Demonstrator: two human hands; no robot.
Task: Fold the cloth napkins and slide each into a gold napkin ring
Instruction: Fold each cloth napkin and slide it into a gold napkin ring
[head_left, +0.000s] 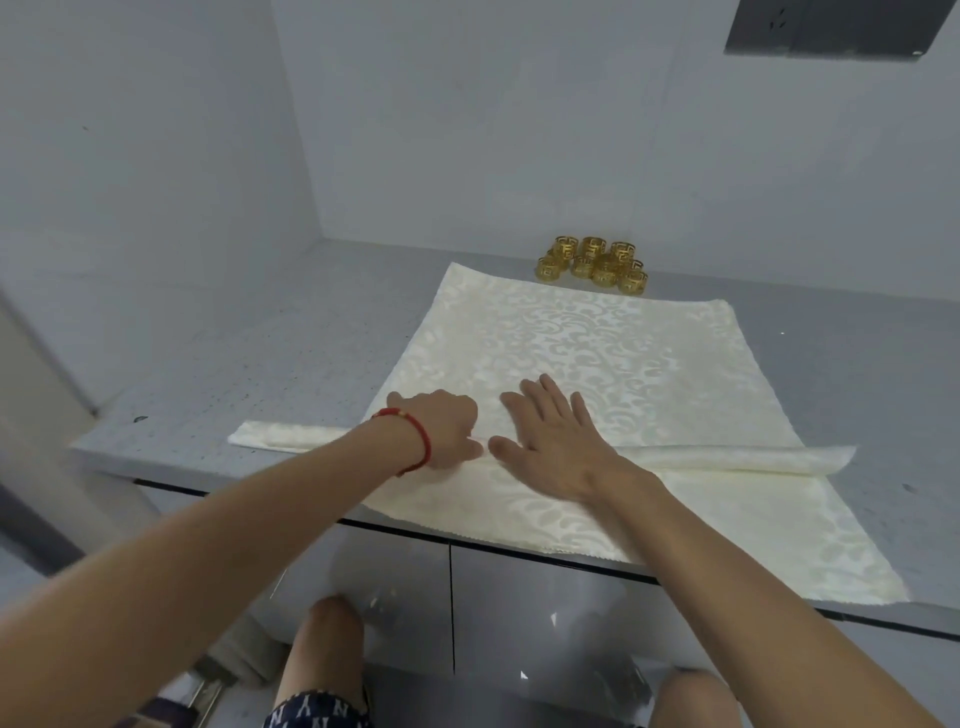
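Note:
A cream patterned napkin (597, 343) lies spread on the grey counter (249, 364), its near edge hanging over the front. Across it runs a long narrow folded napkin strip (737, 460), its ends sticking out left and right. My left hand (447, 428), with a red bracelet on the wrist, has curled fingers and pinches the strip near its middle. My right hand (556, 441) lies flat with spread fingers, pressing the cloth beside the left hand. A cluster of several gold napkin rings (597, 265) stands at the back of the counter, beyond the napkin.
White walls close the counter at the back and left. A dark panel (831, 26) hangs at the upper right. Grey cabinet doors (519, 613) run below the counter's front edge, with my knees in front of them.

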